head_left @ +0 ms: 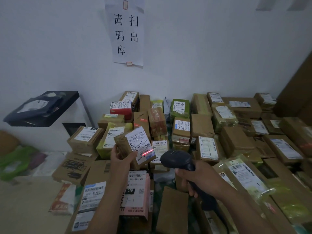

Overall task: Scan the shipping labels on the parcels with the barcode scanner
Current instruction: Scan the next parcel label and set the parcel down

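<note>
The left hand (pixel 120 157) grips a small brown parcel (pixel 124 144) by its lower end, raised over the heap of parcels (pixel 236 142). It looks light and stiff, best held by its edges. The right hand (pixel 200 179) clasps the barcode scanner (pixel 177 160), its red beam (pixel 147 152) crossing the label (pixel 140 142).

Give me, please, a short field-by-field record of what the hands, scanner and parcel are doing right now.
left hand: holds a small brown parcel above the pile
right hand: grips the scanner by its handle
scanner aim: toward the label on the held parcel
red line: lies across the lower part of that label
surroundings: the pile is labelled parcels; paper notice on the wall
</note>
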A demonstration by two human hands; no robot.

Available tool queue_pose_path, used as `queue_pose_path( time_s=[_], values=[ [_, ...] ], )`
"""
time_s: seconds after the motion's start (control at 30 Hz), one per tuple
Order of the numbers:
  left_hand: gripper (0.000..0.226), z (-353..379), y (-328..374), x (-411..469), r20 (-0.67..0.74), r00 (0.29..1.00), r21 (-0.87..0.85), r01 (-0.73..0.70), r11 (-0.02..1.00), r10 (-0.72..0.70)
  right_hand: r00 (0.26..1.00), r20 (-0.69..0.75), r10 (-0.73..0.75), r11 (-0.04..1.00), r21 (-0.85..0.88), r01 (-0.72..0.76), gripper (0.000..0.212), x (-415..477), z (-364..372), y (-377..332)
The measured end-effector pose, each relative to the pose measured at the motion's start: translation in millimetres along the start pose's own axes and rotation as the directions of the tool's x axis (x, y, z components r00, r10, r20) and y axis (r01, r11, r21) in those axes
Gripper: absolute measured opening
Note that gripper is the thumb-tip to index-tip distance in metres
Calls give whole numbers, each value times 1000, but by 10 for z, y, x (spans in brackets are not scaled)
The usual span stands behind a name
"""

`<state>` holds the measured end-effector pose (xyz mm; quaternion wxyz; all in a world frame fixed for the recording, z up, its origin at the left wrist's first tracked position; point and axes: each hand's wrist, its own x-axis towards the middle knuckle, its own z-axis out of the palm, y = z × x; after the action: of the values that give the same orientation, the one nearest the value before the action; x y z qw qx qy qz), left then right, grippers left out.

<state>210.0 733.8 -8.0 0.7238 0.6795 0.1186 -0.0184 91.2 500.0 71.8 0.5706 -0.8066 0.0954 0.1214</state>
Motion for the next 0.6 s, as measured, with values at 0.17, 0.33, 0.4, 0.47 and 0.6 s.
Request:
queue_pose_path(
  time_s=[0.17,0.33,0.4,0.47,0.6],
  values=[
    [82,149,-27,-37,85,996,-17,31,999,-30,995,-96,11,996,92,-2,31,-33,-77,63],
    [63,458,-189,-96,229,969,42,88,995,-95,938,-301,171,929,367,-52,38,-44,-339,325],
    [60,636,-275,-107,261,954,81,129,988,-146,919,-325,223,902,427,-68,38,-51,-424,459],
    [57,833,-343,-110,284,938,162,159,974,-200,903,-334,269,881,464,-91,38,-53,-468,590],
    [46,1192,-513,-101,354,902,324,127,937,-245,886,-340,315,861,494,-117,38,-49,-528,796]
  ],
)
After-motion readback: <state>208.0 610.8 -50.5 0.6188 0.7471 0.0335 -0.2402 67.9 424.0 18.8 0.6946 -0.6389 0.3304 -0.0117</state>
